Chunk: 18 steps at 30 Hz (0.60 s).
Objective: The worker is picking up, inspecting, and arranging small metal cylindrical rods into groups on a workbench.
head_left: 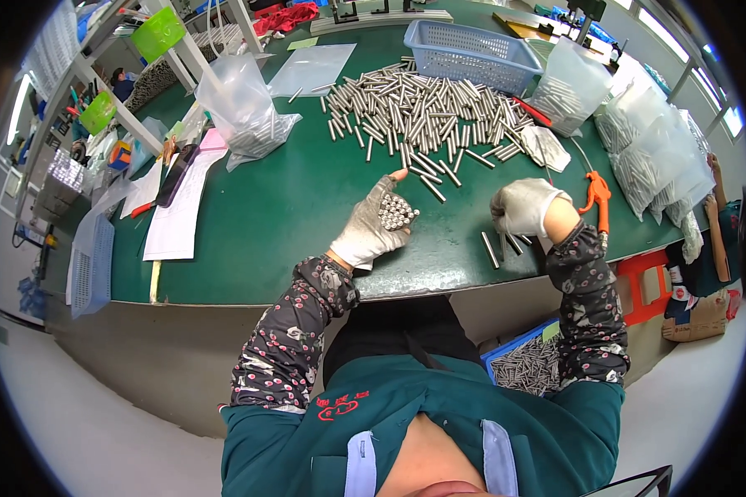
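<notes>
My left hand (pixel 366 229), in a white glove with bare thumb tip, is wrapped round a bundle of metal pins (pixel 397 213), their round ends showing. My right hand (pixel 529 207), also gloved, is closed low over the table, fingers curled downward. What its fingertips hold, if anything, is hidden. Beside and under it lie a few loose metal pins (pixel 490 249). Beyond both hands spreads a large heap of the same shiny pins (pixel 419 108) on the green tabletop (pixel 265 240).
A blue plastic basket (pixel 472 58) stands behind the heap. Bags of pins (pixel 651 149) crowd the right side, near an orange air gun (pixel 597 199). At left are another bag (pixel 244 108) and papers (pixel 174 219). A blue bin of pins (pixel 522 364) sits below the table edge.
</notes>
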### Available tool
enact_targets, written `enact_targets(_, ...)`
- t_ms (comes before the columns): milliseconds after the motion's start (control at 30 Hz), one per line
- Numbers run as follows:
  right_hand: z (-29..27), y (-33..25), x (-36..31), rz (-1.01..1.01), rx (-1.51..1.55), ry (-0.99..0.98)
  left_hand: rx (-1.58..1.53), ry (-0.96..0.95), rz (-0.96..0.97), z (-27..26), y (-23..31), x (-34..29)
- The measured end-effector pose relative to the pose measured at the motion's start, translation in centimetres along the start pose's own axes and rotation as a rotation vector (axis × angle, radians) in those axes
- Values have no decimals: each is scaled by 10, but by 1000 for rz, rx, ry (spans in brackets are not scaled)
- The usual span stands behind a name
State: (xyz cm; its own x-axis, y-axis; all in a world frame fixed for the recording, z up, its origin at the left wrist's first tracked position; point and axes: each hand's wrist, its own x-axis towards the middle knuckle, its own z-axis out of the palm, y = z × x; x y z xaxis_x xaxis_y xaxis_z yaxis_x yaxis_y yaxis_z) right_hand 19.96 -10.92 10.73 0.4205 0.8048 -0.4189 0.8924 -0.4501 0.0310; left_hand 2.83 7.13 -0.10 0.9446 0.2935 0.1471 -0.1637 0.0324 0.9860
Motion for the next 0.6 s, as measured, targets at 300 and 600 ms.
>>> enact_targets(300, 28, -41, 7, -139, 486, 487, 21, -4, -6, -3, 1, -2)
enact_targets(600, 56, -86, 40, -266, 962, 545, -135, -15, 9, -3, 0, -3)
